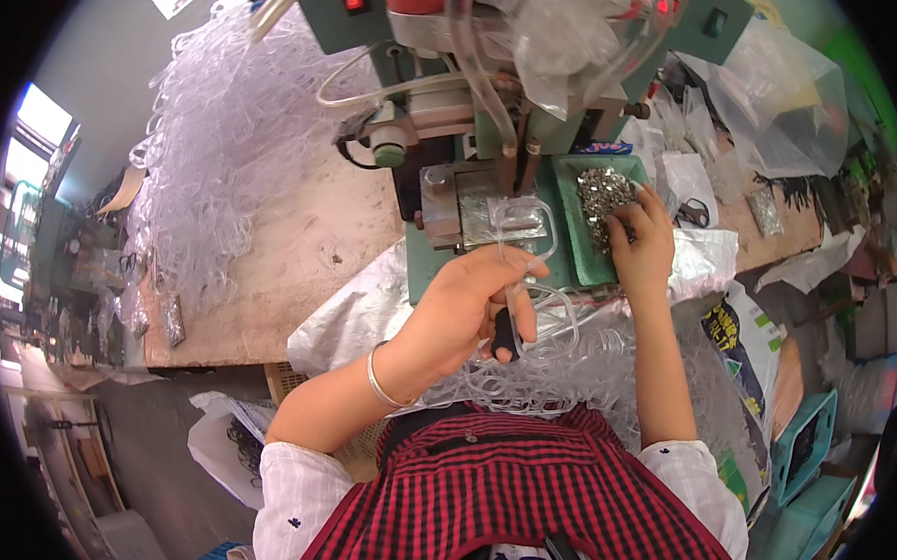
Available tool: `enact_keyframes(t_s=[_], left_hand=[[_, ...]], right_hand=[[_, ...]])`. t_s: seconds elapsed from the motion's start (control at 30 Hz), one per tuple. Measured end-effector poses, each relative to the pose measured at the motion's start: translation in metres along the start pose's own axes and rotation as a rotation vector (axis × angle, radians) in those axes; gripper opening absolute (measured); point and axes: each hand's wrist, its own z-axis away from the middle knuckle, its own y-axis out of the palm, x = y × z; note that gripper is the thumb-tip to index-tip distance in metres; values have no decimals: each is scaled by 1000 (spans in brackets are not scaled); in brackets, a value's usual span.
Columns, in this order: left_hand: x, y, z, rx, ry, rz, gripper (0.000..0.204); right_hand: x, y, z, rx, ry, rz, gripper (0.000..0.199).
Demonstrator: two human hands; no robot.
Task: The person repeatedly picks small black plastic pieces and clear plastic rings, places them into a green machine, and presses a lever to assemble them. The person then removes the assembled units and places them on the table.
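My left hand, with a bangle on its wrist, is closed around a clear plastic strap. The strap's loop reaches up over the machine's small metal work plate, below the vertical press rods. Something black shows at the left fingers; its kind I cannot make out. To the right, my right hand dips its curled fingertips into small shiny metal pieces in a green tray. Whether a piece is between those fingers is hidden.
A large heap of clear straps covers the table's left; more clear straps lie before my apron. The green press stands ahead. Scissors and plastic bags are at the right, with teal crates lower down.
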Motion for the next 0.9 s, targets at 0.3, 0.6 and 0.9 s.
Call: enact_keyframes(t_s=[0.3,0.6,0.9], left_hand=[[47,-53,49,-399,762,-930,25],[-24,-201,27,-1301,45,-1280,47],[26,-263,-45,-1073,-122,-1414,39]], right_hand=[[2,-14,8,-98,709,-884,16],[15,28,-15,-167,671,-1045,16],[23,-31,9,-139,25,-241,16]])
